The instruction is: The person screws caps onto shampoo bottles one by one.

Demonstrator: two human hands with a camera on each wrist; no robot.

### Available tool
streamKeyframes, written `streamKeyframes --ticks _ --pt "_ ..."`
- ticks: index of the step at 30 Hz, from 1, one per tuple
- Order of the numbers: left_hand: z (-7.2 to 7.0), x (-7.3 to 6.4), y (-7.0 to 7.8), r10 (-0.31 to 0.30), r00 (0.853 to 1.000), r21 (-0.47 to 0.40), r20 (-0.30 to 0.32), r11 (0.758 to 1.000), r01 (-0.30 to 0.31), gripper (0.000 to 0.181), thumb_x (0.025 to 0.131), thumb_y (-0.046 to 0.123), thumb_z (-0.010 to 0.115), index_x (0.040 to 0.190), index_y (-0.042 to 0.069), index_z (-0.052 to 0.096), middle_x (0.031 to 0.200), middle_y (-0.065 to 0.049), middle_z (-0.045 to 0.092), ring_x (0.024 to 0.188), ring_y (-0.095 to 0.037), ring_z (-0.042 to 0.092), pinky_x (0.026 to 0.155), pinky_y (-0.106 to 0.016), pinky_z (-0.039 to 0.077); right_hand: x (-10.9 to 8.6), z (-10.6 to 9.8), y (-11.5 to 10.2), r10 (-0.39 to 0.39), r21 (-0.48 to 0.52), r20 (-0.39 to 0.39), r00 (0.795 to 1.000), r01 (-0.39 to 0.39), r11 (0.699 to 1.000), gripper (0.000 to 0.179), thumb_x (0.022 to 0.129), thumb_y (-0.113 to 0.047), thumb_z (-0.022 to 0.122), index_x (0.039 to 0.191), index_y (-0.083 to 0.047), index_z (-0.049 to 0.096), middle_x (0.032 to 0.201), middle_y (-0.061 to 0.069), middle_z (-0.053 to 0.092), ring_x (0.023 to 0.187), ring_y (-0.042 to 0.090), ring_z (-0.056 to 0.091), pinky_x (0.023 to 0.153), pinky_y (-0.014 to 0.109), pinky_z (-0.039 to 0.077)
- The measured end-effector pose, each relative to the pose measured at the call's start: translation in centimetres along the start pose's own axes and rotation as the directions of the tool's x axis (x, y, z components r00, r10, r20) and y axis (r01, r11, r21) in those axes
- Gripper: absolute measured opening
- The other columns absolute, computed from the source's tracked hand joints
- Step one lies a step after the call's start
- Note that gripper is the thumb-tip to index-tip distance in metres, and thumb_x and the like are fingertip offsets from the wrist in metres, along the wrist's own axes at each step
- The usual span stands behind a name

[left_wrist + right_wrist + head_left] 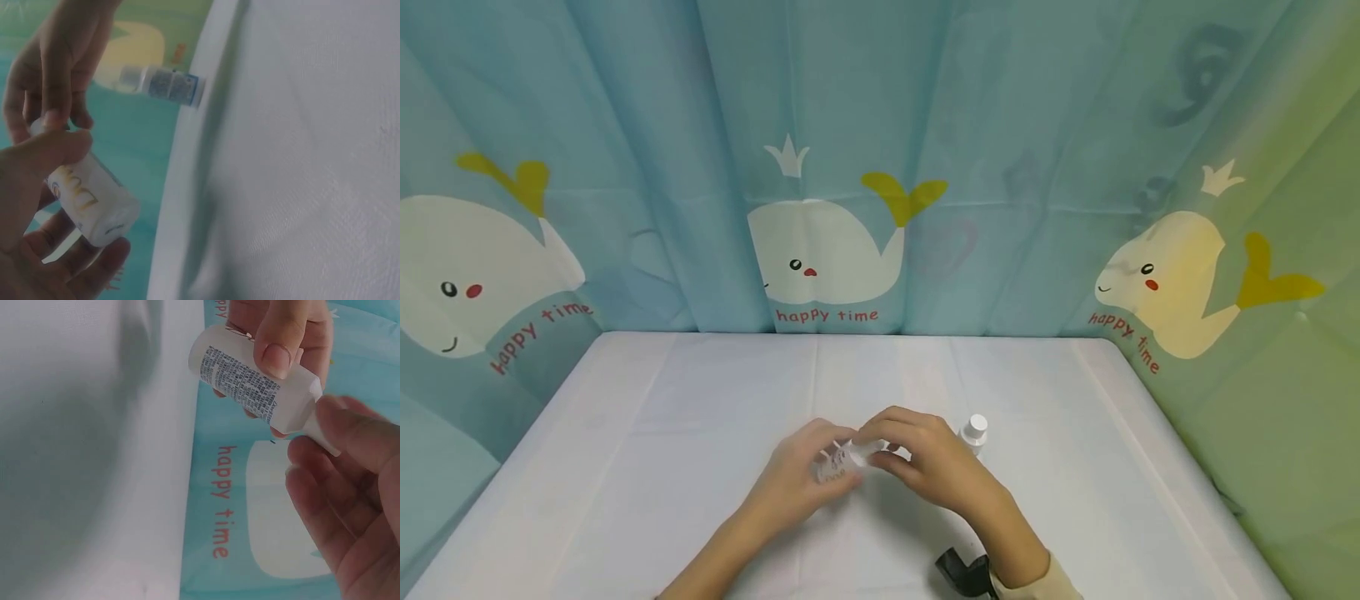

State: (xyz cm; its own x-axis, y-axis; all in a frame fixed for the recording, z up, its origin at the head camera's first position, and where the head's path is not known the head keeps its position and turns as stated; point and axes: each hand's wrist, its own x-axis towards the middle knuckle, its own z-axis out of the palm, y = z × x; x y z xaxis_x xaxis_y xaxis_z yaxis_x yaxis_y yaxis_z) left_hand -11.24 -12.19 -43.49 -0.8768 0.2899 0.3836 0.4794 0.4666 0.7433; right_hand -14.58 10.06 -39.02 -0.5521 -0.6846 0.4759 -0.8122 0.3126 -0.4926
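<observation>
My left hand [792, 473] grips a small white bottle [835, 465] round its body, tilted above the table. In the left wrist view, gold lettering shows on this bottle [94, 203]; the right wrist view shows a block of small dark print on its side. With thumb and fingers, my right hand [928, 457] pinches the white cap [320, 432] at the bottle's narrow end. A second white bottle [974, 431] with a white cap stands upright on the table just behind my right hand, partly hidden by it. Its label [174, 85] is dark with a blue edge.
A white cloth covers the table [662, 442]. Blue-green curtains [1022, 108] printed with white whales and "happy time" hang along the back and sides. A black device [964, 573] sits at my right wrist, by the beige sleeve [1041, 583].
</observation>
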Motion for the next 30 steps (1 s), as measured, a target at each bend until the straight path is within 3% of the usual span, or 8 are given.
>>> streamKeyframes --ticks 5,9,14,21,23,25,27,30 --pt "0.1 0.0 0.2 -0.016 1.000 0.005 0.007 1.000 0.016 0.041 0.078 0.018 0.085 0.115 0.023 0.069 0.104 0.012 0.064 0.087 -0.004 0.058 0.075 -0.026 0.057 0.0 0.2 -0.1 0.065 -0.013 -0.046 0.997 -0.066 0.998 0.021 0.087 -0.025 0.076 0.105 -0.016 0.073 0.088 -0.010 0.067 0.075 0.000 0.058 0.066 0.018 0.053" --pt "0.1 -0.1 0.5 -0.008 1.000 0.080 -0.017 0.997 0.009 0.043 0.076 0.022 0.087 0.116 0.023 0.070 0.103 0.014 0.063 0.085 -0.003 0.056 0.071 -0.023 0.053 0.1 0.4 -0.6 0.194 -0.076 -0.075 0.978 -0.200 0.977 0.021 0.086 -0.037 0.076 0.097 -0.019 0.074 0.077 -0.016 0.063 0.068 -0.002 0.054 0.062 0.017 0.051" --pt "0.2 -0.3 0.7 0.072 0.995 0.267 -0.069 0.962 -0.051 0.047 0.073 0.029 0.088 0.116 0.020 0.071 0.102 0.013 0.062 0.084 -0.002 0.053 0.067 -0.019 0.047 0.2 0.8 -1.0 0.318 -0.127 -0.098 0.943 -0.329 0.936 0.023 0.083 -0.044 0.075 0.091 -0.022 0.074 0.070 -0.019 0.061 0.064 -0.005 0.054 0.060 0.017 0.049" --pt "0.5 -0.4 0.4 0.213 0.970 0.382 -0.116 0.911 -0.155 0.049 0.070 0.027 0.091 0.114 0.017 0.072 0.101 0.010 0.062 0.088 -0.005 0.056 0.069 -0.022 0.052 0.2 0.9 -1.1 0.409 -0.096 -0.085 0.908 -0.416 0.904 0.019 0.087 -0.041 0.075 0.087 -0.022 0.074 0.056 -0.019 0.046 0.052 -0.003 0.039 0.050 0.018 0.041" --pt "0.5 -0.4 0.4 0.236 0.964 0.414 -0.123 0.895 -0.167 0.049 0.070 0.028 0.091 0.113 0.017 0.072 0.101 0.010 0.062 0.088 -0.005 0.056 0.069 -0.022 0.052 0.2 1.0 -1.0 0.407 -0.091 -0.084 0.909 -0.414 0.906 0.019 0.088 -0.041 0.073 0.089 -0.022 0.073 0.056 -0.019 0.047 0.052 -0.004 0.040 0.050 0.018 0.041" --pt "0.4 -0.3 0.4 0.231 0.963 0.409 -0.141 0.899 -0.156 0.048 0.070 0.027 0.091 0.112 0.016 0.071 0.101 0.009 0.062 0.086 -0.006 0.055 0.066 -0.022 0.051 0.3 1.1 -1.0 0.394 -0.078 -0.093 0.914 -0.401 0.913 0.020 0.090 -0.042 0.071 0.095 -0.022 0.074 0.061 -0.018 0.055 0.055 -0.005 0.046 0.053 0.017 0.045" --pt "0.3 -0.2 0.5 0.195 0.967 0.371 -0.164 0.921 -0.123 0.047 0.070 0.025 0.090 0.112 0.017 0.070 0.102 0.008 0.063 0.084 -0.005 0.054 0.065 -0.021 0.049 0.3 1.1 -0.9 0.373 -0.046 -0.110 0.921 -0.379 0.924 0.025 0.092 -0.042 0.069 0.105 -0.022 0.072 0.072 -0.014 0.065 0.062 -0.003 0.056 0.057 0.019 0.050" --pt "0.3 -0.1 0.4 0.089 0.978 0.258 -0.188 0.965 -0.039 0.046 0.072 0.022 0.089 0.112 0.020 0.068 0.102 0.010 0.065 0.085 -0.005 0.057 0.069 -0.023 0.050 0.3 1.2 -0.8 0.367 0.023 -0.116 0.923 -0.367 0.930 0.033 0.093 -0.040 0.069 0.120 -0.021 0.067 0.093 -0.006 0.073 0.075 0.003 0.067 0.064 0.024 0.057"
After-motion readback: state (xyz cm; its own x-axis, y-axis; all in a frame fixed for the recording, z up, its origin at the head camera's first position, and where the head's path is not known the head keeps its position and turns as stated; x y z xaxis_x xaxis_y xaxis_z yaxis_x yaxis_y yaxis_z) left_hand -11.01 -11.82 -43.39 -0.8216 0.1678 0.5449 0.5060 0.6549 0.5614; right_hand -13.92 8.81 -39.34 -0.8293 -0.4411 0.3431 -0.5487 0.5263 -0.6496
